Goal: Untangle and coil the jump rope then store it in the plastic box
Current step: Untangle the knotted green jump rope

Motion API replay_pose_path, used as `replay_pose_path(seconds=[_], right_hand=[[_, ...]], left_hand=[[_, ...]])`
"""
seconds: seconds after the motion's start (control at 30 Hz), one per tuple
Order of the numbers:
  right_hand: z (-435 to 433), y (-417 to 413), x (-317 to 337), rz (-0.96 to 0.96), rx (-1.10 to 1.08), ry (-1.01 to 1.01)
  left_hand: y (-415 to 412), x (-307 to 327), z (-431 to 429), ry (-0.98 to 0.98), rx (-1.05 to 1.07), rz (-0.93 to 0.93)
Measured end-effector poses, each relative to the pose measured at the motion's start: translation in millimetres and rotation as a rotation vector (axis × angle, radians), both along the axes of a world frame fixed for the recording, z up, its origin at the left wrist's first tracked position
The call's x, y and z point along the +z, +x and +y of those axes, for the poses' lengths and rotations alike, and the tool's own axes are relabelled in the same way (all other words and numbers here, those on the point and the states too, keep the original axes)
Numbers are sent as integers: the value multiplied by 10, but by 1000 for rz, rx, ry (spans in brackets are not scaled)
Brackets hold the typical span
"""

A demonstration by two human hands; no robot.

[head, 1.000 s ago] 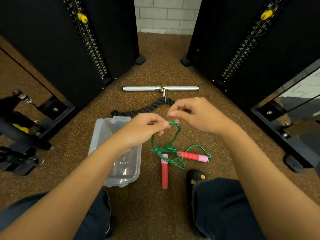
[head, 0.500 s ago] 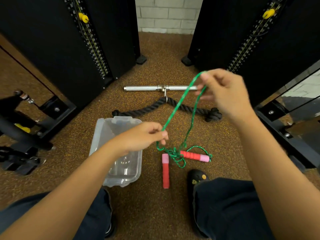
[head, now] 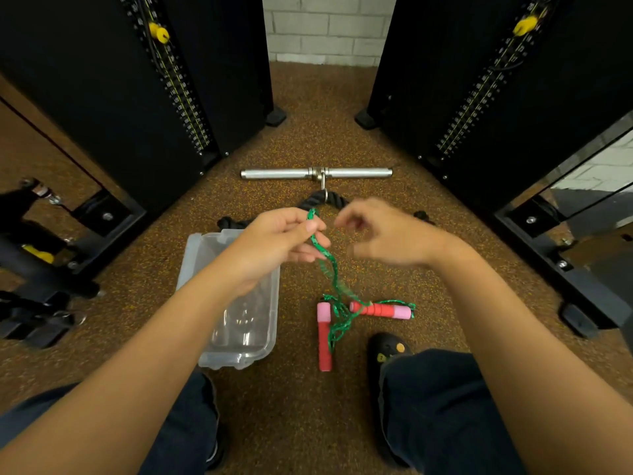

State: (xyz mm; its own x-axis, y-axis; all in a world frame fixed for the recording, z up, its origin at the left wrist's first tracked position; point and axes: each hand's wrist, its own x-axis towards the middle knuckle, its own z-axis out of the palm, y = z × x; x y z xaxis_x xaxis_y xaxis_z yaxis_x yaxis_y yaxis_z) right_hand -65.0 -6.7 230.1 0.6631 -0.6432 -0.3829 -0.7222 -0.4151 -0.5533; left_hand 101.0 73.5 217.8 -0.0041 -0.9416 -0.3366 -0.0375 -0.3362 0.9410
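Note:
A green jump rope (head: 329,269) hangs from my left hand (head: 277,241), which pinches it between thumb and fingers just above the clear plastic box (head: 239,341). The rope runs down to a tangle on the floor around its two red-and-pink handles: one (head: 323,341) lies lengthwise beside the box, the other (head: 383,310) lies crosswise to its right. My right hand (head: 390,238) is blurred, close to the right of the left hand, fingers curled, with no rope visible in it. The box is open and holds nothing.
A chrome bar handle (head: 315,173) and a thick black rope attachment (head: 339,201) lie on the speckled floor beyond my hands. Black weight-stack towers (head: 137,97) (head: 479,97) flank both sides. My black shoe (head: 387,347) sits right of the handles.
My right hand has come down from high on the right, where it held a raised loop, and has let the rope go. The rope now hangs only from my left hand, which rose slightly.

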Motion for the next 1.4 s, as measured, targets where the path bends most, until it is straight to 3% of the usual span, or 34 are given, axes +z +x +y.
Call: replay_pose_path(seconds=[0.1,0.23,0.3,0.57,0.73,0.8,0.87,1.0,1.07,1.17,1.27,1.33,1.4], right_hand=[[81,51,-83,271,267,138],[122,106,-210,61,155,210],[75,79,-136,-112,32,309],[-53,26,149,-771,-303,507],[-73,33,175,-1035,-478,616],[-74,50,121,-957,-481,619],[-66,56,56,-743,-428,601],[14,23,-29,30,79,246],[60,25,-113,271,277,203],[97,52,-181,247,240,228],[46,32,-160,30,28,343],[2,2,-76,-149,-88,430],[-36,-18,7,-323,-163,469]], left_hand=[[5,46,-7,-15,82,163],[13,89,-37,-35,207,354],[28,60,-47,-36,201,361],[-250,-262,101,53,-341,-143],[-281,-412,111,46,-318,-336],[-283,-363,89,31,-303,-281],[-275,-277,52,-1,-266,-216],[-195,-150,-5,-74,-102,-99],[-156,-110,-17,-73,-41,-32],[-138,-100,-25,-59,35,115],[-100,-119,-54,-45,145,247],[-91,-159,-56,-13,132,201],[-133,-221,-9,53,-17,46]])
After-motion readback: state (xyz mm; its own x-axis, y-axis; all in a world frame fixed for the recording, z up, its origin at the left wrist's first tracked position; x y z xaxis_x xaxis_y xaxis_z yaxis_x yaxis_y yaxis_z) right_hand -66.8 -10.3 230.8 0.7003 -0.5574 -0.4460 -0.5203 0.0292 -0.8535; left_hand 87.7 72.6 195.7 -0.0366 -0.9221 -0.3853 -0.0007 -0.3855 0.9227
